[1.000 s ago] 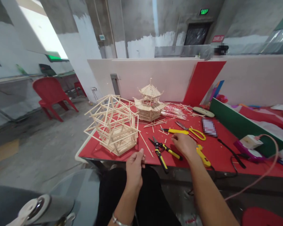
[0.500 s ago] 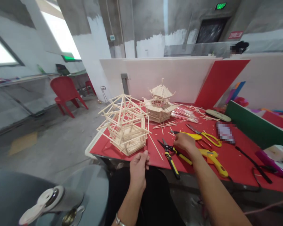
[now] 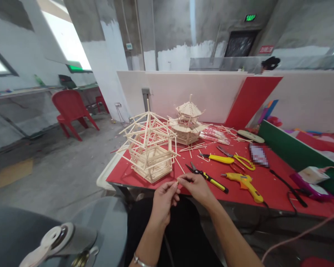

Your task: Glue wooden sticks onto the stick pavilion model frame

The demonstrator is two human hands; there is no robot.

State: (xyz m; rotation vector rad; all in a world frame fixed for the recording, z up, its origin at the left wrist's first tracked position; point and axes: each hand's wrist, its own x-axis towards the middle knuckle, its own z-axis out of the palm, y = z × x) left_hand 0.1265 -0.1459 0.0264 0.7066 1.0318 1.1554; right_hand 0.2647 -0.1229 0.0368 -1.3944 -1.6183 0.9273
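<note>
At near edge of table (image 3: pixel 267 183), left hand (image 3: pixel 163 202) and right hand (image 3: pixel 198 188) meet, fingertips pinching tiny stick (image 3: pixel 178 181); frame (image 3: pixel 151 178) just beyond, leftward. Best: light pinch, steady wrists, frame unbumped.

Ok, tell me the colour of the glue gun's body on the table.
The glue gun has a yellow body; it shows best in the head view.
</note>
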